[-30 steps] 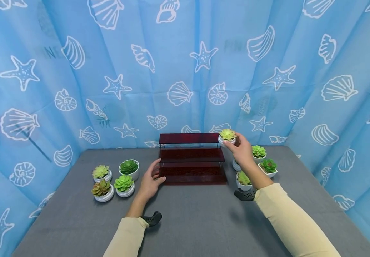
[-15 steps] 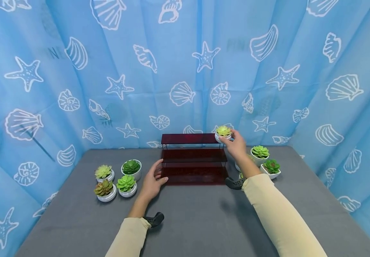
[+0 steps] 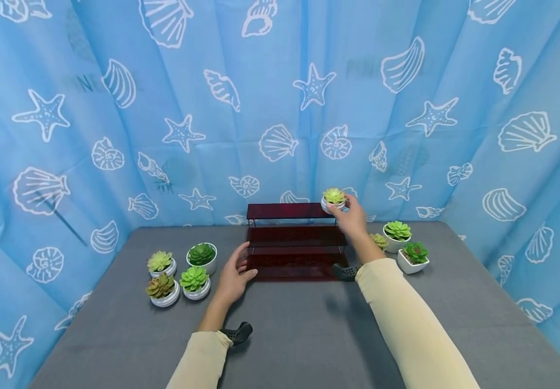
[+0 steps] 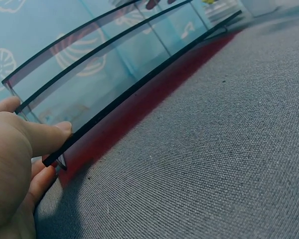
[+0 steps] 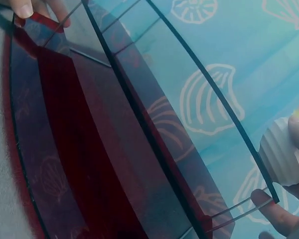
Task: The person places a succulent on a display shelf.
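Note:
My right hand [image 3: 352,217] holds a pale green potted succulent [image 3: 333,196] by its white ribbed pot, at the right end of the top tier of a dark red, see-through three-tier display stand [image 3: 297,236]. In the right wrist view the white pot [image 5: 280,152] sits right at the top tier's edge, and one finger lies by the thin metal legs below. My left hand [image 3: 233,280] grips the stand's left end. The left wrist view has its thumb [image 4: 54,138] on the lowest tier's edge, with other fingertips below and behind.
Several potted succulents [image 3: 194,281] stand in a group left of the stand on the grey cloth-covered table [image 3: 290,335]. More, including a green one [image 3: 398,231] and one in a square pot [image 3: 413,259], stand to the right, partly behind my right arm. A blue shell-print curtain [image 3: 280,108] hangs behind.
My right hand has carried the succulent slightly left, further over the top tier's right end. The left hand keeps its place on the stand. The head view has shifted a little.

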### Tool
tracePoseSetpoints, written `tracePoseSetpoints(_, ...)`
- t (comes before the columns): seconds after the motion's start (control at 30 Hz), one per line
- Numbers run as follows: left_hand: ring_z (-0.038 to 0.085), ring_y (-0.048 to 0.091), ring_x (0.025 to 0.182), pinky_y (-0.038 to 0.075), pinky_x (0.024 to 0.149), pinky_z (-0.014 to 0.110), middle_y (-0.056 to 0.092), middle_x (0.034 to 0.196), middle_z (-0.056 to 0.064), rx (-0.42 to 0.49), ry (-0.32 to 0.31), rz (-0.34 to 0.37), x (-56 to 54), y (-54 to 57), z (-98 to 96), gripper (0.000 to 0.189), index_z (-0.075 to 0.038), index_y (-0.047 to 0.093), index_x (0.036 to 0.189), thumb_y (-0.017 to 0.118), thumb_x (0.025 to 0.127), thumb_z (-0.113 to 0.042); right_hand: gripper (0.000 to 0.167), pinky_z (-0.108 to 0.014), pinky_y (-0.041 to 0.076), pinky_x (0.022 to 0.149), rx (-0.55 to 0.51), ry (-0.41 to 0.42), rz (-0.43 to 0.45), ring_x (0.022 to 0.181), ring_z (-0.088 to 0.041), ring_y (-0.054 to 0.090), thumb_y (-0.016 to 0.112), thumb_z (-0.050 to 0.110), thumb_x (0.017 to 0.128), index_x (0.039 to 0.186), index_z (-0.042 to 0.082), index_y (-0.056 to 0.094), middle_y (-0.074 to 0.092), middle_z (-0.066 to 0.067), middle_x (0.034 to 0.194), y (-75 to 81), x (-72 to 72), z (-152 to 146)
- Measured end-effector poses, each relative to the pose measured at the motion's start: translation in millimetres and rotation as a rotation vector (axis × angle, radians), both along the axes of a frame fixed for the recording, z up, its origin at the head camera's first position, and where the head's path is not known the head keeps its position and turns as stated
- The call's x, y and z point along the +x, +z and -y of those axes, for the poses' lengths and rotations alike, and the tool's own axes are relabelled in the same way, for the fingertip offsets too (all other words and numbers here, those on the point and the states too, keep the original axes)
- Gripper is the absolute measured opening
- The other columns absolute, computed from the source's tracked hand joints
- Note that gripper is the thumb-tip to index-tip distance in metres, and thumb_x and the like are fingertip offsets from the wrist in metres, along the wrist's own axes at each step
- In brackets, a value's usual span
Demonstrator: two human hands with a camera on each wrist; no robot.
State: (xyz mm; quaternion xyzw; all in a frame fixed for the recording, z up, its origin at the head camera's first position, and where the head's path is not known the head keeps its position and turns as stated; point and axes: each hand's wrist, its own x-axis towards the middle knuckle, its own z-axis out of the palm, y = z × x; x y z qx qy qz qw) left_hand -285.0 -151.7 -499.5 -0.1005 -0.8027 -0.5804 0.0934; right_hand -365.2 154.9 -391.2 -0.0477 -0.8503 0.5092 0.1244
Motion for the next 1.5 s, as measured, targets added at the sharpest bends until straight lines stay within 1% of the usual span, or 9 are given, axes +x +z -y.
tracePoseSetpoints(0.13,0.039,0.049,0.122,0.042,0.1,0.049,0.047,0.14,0.023,-0.005,0.007,0.004,2.5,-0.6,-1.1,0.073,-0.012,0.039,0.149,0.069,0.086,0.007,0.064,-0.049,0.036,0.105,0.031,-0.005,0.007,0.132,-0.037,0.041,0.064,0.031,0.095,0.147,0.005,0.036,0.044,-0.022,0.145,-1.4,0.2,2)
tracePoseSetpoints(0.27,0.039,0.049,0.123,0.042,0.1,0.048,0.047,0.141,0.023,-0.004,0.001,0.012,4.0,-0.7,-1.6,0.073,-0.014,0.039,0.149,0.069,0.086,0.006,0.065,-0.049,0.036,0.105,0.011,-0.011,0.014,0.133,-0.036,0.039,0.064,0.03,0.095,0.149,0.007,0.036,0.042,-0.02,0.147,-2.9,-0.4,3)
tracePoseSetpoints(0.47,0.038,0.048,0.123,0.041,0.101,0.048,0.045,0.142,0.022,-0.005,-0.007,0.011,2.4,2.1,-0.9,0.072,-0.017,0.038,0.15,0.068,0.088,0.005,0.068,-0.05,0.033,0.107,0.022,0.009,0.006,0.135,-0.036,0.037,0.064,0.03,0.095,0.151,0.008,0.032,0.041,-0.02,0.148,-2.6,-2.2,1)
tracePoseSetpoints(0.67,0.041,0.048,0.122,0.041,0.1,0.052,0.045,0.141,0.025,-0.004,-0.026,-0.018,-0.6,5.0,-0.4,0.071,-0.011,0.037,0.15,0.067,0.087,0.006,0.069,-0.052,0.033,0.107,0.074,0.045,0.013,0.135,-0.037,0.036,0.064,0.031,0.095,0.151,0.006,0.032,0.04,-0.021,0.148,-2.8,2.1,-7)
tracePoseSetpoints(0.83,0.039,0.049,0.122,0.041,0.1,0.05,0.046,0.141,0.024,-0.012,-0.03,-0.015,-2.4,4.3,-1.4,0.072,-0.01,0.037,0.149,0.068,0.087,0.007,0.069,-0.053,0.036,0.104,0.049,0.054,0.035,0.132,-0.041,0.039,0.064,0.029,0.095,0.15,0.003,0.031,0.039,-0.025,0.146,5.3,13.4,-13)
tracePoseSetpoints(0.97,0.037,0.05,0.121,0.042,0.101,0.049,0.047,0.14,0.022,-0.014,-0.017,-0.007,-2.6,3.9,-1.9,0.071,-0.011,0.038,0.149,0.068,0.087,0.007,0.064,-0.053,0.038,0.102,0.032,0.062,0.017,0.13,-0.042,0.04,0.063,0.025,0.096,0.148,0.002,0.035,0.041,-0.026,0.144,14.1,24.2,-17)
tracePoseSetpoints(1.03,0.036,0.05,0.121,0.042,0.101,0.048,0.048,0.14,0.022,-0.014,-0.007,0.002,-2.1,3.6,-1.9,0.071,-0.012,0.039,0.149,0.069,0.086,0.006,0.061,-0.053,0.039,0.102,0.046,0.07,0.0,0.13,-0.042,0.04,0.062,0.025,0.096,0.146,0.001,0.037,0.042,-0.026,0.143,16.1,29.6,-19)
tracePoseSetpoints(1.27,0.037,0.05,0.122,0.041,0.101,0.049,0.048,0.139,0.023,-0.013,0.001,0.013,0.3,2.8,-1.7,0.072,-0.013,0.038,0.149,0.069,0.086,0.006,0.058,-0.053,0.04,0.101,0.119,0.081,-0.063,0.13,-0.04,0.041,0.062,0.028,0.097,0.144,0.001,0.041,0.044,-0.024,0.143,14.2,49.0,-35)
tracePoseSetpoints(1.5,0.036,0.051,0.121,0.042,0.101,0.048,0.048,0.139,0.022,-0.015,0.014,0.009,-1.1,-0.6,-0.2,0.072,-0.016,0.04,0.148,0.069,0.086,0.006,0.059,-0.053,0.038,0.103,0.114,0.083,-0.103,0.131,-0.039,0.04,0.059,0.034,0.098,0.144,0.002,0.041,0.043,-0.021,0.145,8.8,65.6,-47)
